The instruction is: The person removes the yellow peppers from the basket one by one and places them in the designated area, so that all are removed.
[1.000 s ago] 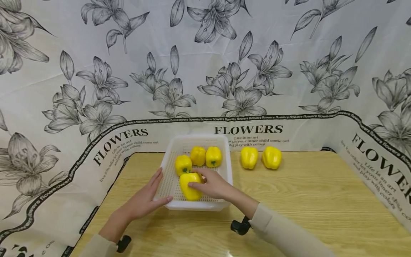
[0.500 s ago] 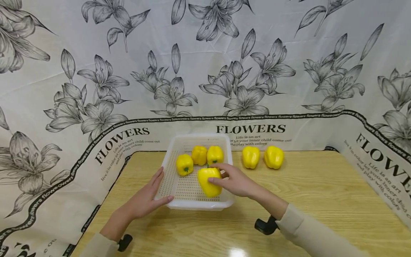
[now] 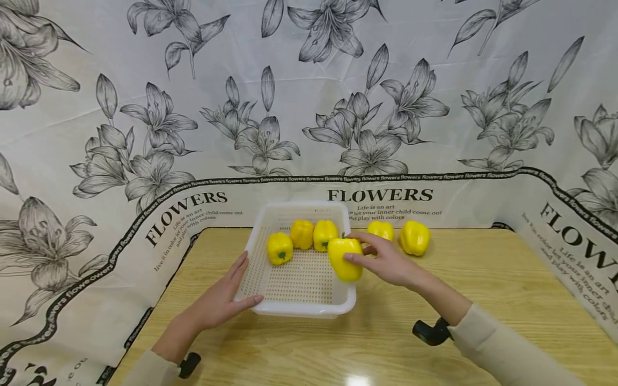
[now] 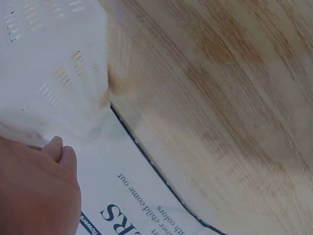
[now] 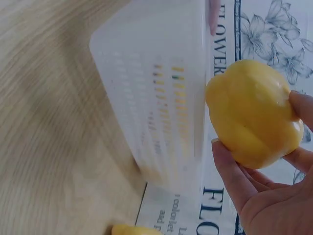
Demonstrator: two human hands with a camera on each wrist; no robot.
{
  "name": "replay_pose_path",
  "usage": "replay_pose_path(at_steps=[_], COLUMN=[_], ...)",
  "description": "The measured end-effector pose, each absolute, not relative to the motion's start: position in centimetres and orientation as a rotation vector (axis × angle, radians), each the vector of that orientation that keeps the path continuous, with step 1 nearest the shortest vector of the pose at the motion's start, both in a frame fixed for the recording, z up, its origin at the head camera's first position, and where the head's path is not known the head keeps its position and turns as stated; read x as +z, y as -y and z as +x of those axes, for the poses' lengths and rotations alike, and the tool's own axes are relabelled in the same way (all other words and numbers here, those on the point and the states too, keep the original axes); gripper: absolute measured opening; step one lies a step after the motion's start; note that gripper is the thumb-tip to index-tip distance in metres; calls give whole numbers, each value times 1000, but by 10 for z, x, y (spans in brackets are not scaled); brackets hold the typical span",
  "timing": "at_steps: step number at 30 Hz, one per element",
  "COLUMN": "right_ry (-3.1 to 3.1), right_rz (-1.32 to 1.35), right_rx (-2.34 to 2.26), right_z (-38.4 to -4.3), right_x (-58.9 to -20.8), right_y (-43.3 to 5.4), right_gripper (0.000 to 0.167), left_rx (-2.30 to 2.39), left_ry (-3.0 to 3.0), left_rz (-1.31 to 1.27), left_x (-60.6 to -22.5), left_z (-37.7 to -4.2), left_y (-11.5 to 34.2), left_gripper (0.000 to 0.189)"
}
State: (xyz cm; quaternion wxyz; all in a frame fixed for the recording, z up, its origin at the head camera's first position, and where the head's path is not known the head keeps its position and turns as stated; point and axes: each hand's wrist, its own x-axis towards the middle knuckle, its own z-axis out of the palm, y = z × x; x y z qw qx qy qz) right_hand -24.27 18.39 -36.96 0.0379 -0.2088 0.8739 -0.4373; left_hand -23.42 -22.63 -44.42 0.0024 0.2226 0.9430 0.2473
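Note:
My right hand (image 3: pixel 388 261) grips a yellow bell pepper (image 3: pixel 345 259) between thumb and fingers, stem up, over the right rim of a white perforated plastic basket (image 3: pixel 303 309). The right wrist view shows the same bell pepper (image 5: pixel 254 115) raised above the rim, its smooth underside toward the camera. My left hand (image 3: pixel 214 302) holds the basket at its front left corner, thumb over the rim and fingers along the left side. In the left wrist view its fingers (image 4: pixel 55 149) lie against the basket wall (image 4: pixel 54 93). Three yellow bell peppers sit inside, one (image 3: pixel 280 248) at the left.
On the wooden table (image 3: pixel 463 300), right of the basket, lie two more yellow bell peppers; the farther right one (image 3: pixel 414 238) shows whole, the other (image 3: pixel 380 230) is partly hidden by my right hand. A flower-printed cloth (image 3: pixel 309 123) hangs behind and along both sides.
My right hand has lifted the bell pepper from the front of the basket and carried it right, to the right rim. My left hand has stayed on the corner.

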Motion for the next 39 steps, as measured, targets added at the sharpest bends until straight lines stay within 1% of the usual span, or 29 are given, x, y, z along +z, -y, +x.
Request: replay_pose_path(at_steps=[4,9,21,33,39], right_ry=[-2692,-2743,-2826,-2823,-2844], right_rz=[-649,-599,-517,-381,-356], right_rx=[-1349,-1337,-1344,-1351,-1340], right_z=[-247,-252,-260,-264,-267], right_x=[-369,-372,-379,-378,-379], right_y=[-199,-218,-256,-281,-294], right_gripper=[63,64,61,68,70], left_rx=[777,779,765,762,747], left_ry=[-2959,-2963,-2960,-2959,-2960], left_rz=[701,707,699,702,696], left_x=[-444,-444,-442,-442,-442], left_z=[-234,-234,-232,-232,-233], left_y=[226,226,225,226,226], left_gripper=[106,106,105,105,105])
